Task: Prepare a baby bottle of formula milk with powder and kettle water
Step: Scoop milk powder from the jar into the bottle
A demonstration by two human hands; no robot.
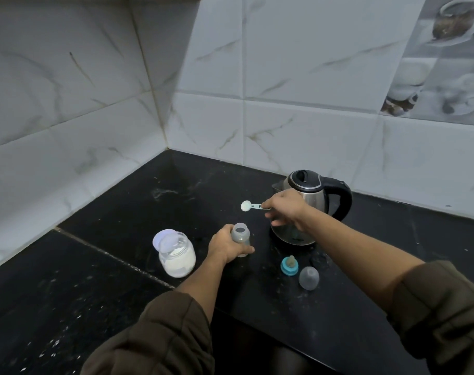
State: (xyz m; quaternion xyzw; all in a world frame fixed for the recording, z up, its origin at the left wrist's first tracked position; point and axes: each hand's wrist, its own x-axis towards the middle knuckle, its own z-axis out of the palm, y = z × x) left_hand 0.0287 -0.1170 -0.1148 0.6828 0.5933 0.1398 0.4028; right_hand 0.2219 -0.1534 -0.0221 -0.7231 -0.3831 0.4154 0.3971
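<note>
The task seemed at the powder stage; the bottle [240, 236] stood upright and uncapped on the tabletop [122, 212], the left hand [226, 246] wrapped round it; the right hand [284, 208] pinched the scoop [250, 205], handle level, bowl pointing left beyond the bottle's mouth; kettle [314, 185] water and the teat [289, 265] likely remained.

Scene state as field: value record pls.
left hand: grips bottle, upright on countertop
bottle: open, no teat
right hand: pinches scoop handle
scoop: in air above bottle mouth, bowl white
jar: part full of white powder, lid loose at rim
kettle: closed, behind right hand
teat ring, cap: on countertop, right of bottle
</note>
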